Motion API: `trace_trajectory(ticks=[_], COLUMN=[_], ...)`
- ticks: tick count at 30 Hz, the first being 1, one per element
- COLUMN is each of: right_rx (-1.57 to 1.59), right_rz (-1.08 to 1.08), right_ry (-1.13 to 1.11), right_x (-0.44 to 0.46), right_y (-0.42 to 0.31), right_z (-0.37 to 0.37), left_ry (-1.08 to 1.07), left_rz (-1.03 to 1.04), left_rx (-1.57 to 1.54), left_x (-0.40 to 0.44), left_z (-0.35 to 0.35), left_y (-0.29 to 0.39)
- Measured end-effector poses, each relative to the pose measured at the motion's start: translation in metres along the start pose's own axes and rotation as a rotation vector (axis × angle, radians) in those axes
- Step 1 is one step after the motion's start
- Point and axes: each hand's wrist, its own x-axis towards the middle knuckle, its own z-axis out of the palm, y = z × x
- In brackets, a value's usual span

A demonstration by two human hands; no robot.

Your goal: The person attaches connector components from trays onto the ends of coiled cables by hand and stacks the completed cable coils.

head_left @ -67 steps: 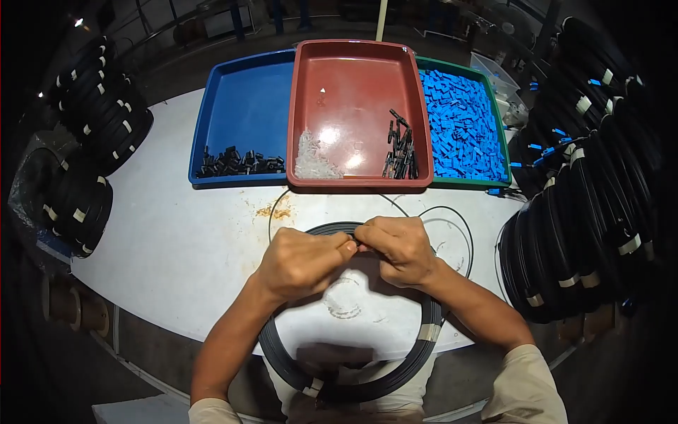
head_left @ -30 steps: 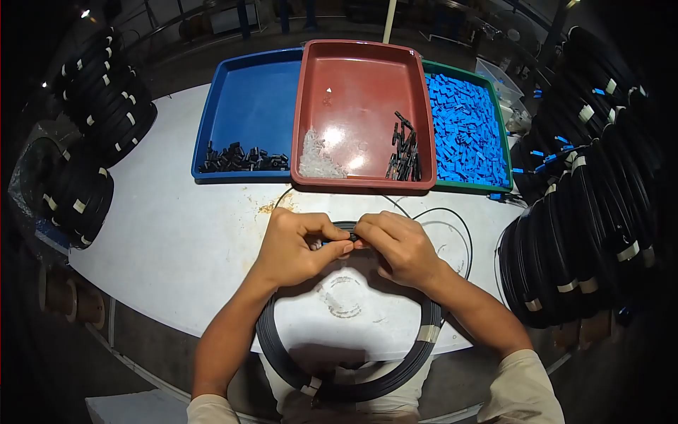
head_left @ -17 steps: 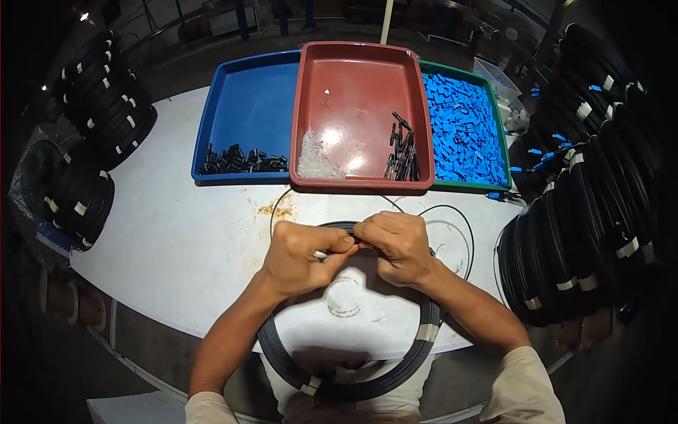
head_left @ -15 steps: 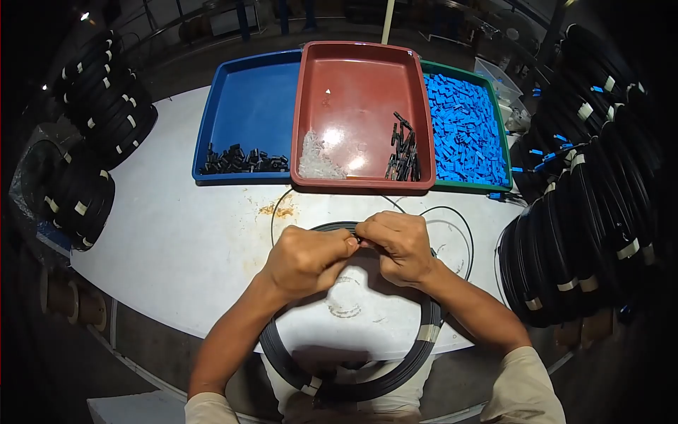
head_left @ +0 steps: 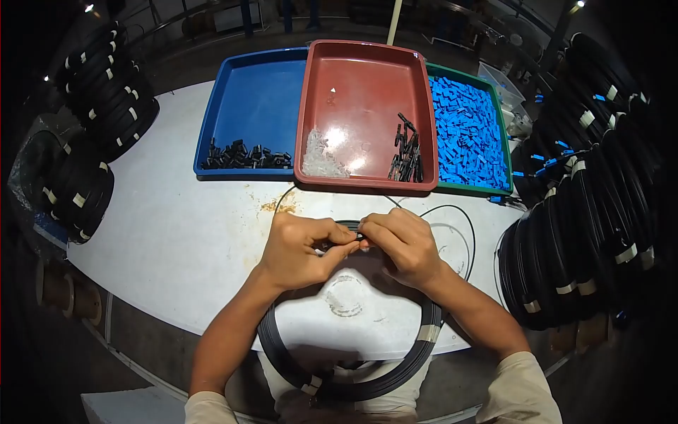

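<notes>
My left hand (head_left: 300,244) and my right hand (head_left: 402,244) meet fingertip to fingertip over the far side of a coil of black cable (head_left: 286,364). Both are closed in a pinch. Between the fingertips shows a small dark piece (head_left: 359,237), mostly covered, so its kind is unclear. The coil lies partly on the white table and hangs over its near edge towards my lap, with pale tape bands around it. A loose strand of black cable (head_left: 472,240) loops out on the table to the right of my right hand.
Beyond my hands stand a blue tray (head_left: 212,113) with black parts, a red tray (head_left: 367,184) with clear and black parts, and a green tray (head_left: 507,141) full of blue connectors (head_left: 466,134). Cable coils are stacked left (head_left: 78,194) and right (head_left: 544,275).
My left hand has turned slightly, its thumb and forefinger now stretched further towards my right hand. My right fingers have shifted a little. The coil stays put.
</notes>
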Motion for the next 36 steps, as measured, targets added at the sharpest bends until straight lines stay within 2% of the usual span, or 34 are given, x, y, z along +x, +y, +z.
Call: trace_trajectory(ticks=[1,3,4,6,7,9,10,11,14,19,21,22,23,25,27,29,30,32,33,34,36], right_rx=[-0.013,-0.030,-0.021,-0.014,0.015,0.042,0.108,0.177,0.246,0.256,0.142,0.143,0.081,0.017,-0.077,-0.082,-0.087,-0.070,-0.053,-0.049,0.103], right_rz=[-0.026,-0.050,-0.057,-0.063,-0.003,0.061,0.124,0.187,0.267,0.270,0.093,0.093,0.049,0.004,-0.059,-0.052,-0.044,-0.022,0.000,0.002,0.138], right_ry=[0.023,0.050,0.057,0.067,0.027,-0.010,-0.008,-0.007,-0.073,-0.072,0.019,0.016,0.010,0.000,-0.037,-0.046,-0.055,-0.046,-0.037,-0.039,-0.055], right_x=[-0.001,-0.001,0.000,0.000,0.000,-0.002,-0.004,-0.005,-0.006,-0.003,-0.003,-0.003,-0.003,-0.002,-0.002,-0.002,-0.003,-0.002,-0.002,-0.003,-0.005], right_y=[-0.001,-0.001,-0.002,-0.002,-0.002,0.000,0.002,0.002,0.002,0.001,0.003,0.003,0.002,0.002,0.002,0.002,0.002,-0.001,-0.002,-0.002,-0.001], right_z=[0.000,-0.001,-0.002,-0.002,-0.002,0.001,0.005,0.008,0.006,0.004,0.006,0.005,0.003,-0.001,-0.004,-0.004,-0.004,-0.004,-0.004,-0.003,0.001], left_ry=[0.002,-0.052,-0.055,-0.030,-0.034,-0.130,-0.139,-0.141,-0.126,-0.060,-0.107,-0.116,-0.114,-0.016,-0.017,-0.074,-0.076,-0.146,-0.146,-0.121,-0.084], left_rz=[-0.002,-0.271,-0.271,-0.021,-0.019,0.359,0.448,0.445,0.783,0.711,0.454,0.322,0.321,0.142,0.087,0.252,0.254,0.459,0.457,0.582,0.780], left_rx=[-0.001,-0.162,-0.162,-0.049,-0.051,0.369,0.476,0.478,0.790,0.730,0.527,0.418,0.418,0.091,0.062,0.200,0.200,0.492,0.492,0.583,0.734], left_x=[-0.001,-0.003,-0.003,-0.002,-0.001,0.002,-0.001,-0.001,-0.001,-0.003,-0.004,-0.002,-0.002,-0.003,-0.004,-0.003,-0.004,-0.007,-0.006,-0.006,-0.004], left_z=[0.000,-0.001,0.000,0.002,0.001,-0.003,-0.001,0.000,-0.001,-0.002,-0.006,-0.008,-0.006,0.000,0.001,0.000,0.000,-0.001,-0.001,0.000,0.002], left_y=[0.000,-0.002,-0.003,-0.003,-0.002,0.002,0.001,-0.001,-0.002,-0.008,-0.003,0.000,-0.003,-0.009,-0.009,-0.008,-0.007,-0.004,-0.004,-0.004,-0.005])
